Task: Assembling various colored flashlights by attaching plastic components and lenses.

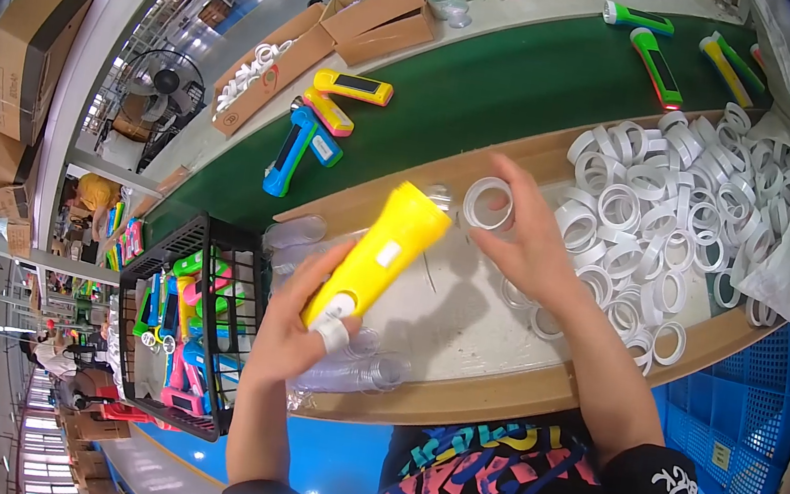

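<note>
- Running across the far side, a green belt (498, 90) is carrying flashlights in several colours, and some of them are lying close together.
- Nearer to the person, a pale work surface (472, 344) with raised brown edges is holding a heap of white rings (637, 210) on the right and clear tubes (352, 372) on the left.
- A black crate (216, 353) with many coloured flashlights is standing at the left, a blue basket (738, 427) is standing at the lower right, and a fan (166, 80) is standing in the hall behind.
- The yellow flashlight (384, 256) is pointing its wide head up and to the right, away from the person; its long axis is running diagonally, with the narrow end toward the lower left.
- The left hand (292, 334) is wrapping around this narrow end and is holding the flashlight above the surface.
- The right hand (536, 247) is pinching one white ring (470, 202) between thumb and fingers; this ring is staying apart from the flashlight, to the right of its head.
</note>
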`<state>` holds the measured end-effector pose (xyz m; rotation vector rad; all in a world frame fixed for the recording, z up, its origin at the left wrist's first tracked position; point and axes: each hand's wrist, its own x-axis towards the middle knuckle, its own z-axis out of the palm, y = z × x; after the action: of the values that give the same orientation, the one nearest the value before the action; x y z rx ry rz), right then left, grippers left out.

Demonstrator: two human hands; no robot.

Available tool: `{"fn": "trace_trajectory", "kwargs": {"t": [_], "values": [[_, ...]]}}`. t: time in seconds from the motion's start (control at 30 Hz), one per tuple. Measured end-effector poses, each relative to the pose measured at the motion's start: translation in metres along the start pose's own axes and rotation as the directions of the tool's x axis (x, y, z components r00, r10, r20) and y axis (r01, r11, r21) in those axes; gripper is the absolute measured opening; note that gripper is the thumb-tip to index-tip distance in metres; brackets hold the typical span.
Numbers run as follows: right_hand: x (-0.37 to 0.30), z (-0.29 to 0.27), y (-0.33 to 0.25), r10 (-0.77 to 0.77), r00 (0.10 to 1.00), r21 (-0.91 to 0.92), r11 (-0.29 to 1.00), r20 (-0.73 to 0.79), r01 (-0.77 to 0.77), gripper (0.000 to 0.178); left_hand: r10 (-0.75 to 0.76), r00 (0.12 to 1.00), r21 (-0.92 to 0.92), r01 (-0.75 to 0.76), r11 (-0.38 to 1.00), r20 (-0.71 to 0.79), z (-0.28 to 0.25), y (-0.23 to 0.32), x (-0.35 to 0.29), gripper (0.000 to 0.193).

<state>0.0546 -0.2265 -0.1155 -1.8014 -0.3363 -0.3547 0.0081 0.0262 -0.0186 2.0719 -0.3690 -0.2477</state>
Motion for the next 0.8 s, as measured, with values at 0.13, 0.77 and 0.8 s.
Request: {"fn": "trace_trajectory", "kwargs": {"t": [0.13,0.77,0.8], "values": [[-0.004,0.004,0.000,-0.044,0.987,0.008,0.999,0.155,0.043,0.073,0.160,0.977,0.356,-0.201,0.913,0.142,0.004,0.017,-0.009,0.065],[-0.016,-0.022,-0.065,-0.093,0.735,-0.108,0.969,0.672,0.221,0.074,0.229,0.914,0.475,-0.373,0.797,0.334,-0.021,0.027,-0.022,0.053],[-0.017,-0.024,-0.064,-0.079,0.741,-0.120,0.970,0.667,0.211,0.074,0.246,0.905,0.467,-0.394,0.791,0.346,-0.020,0.029,-0.025,0.053]]}}
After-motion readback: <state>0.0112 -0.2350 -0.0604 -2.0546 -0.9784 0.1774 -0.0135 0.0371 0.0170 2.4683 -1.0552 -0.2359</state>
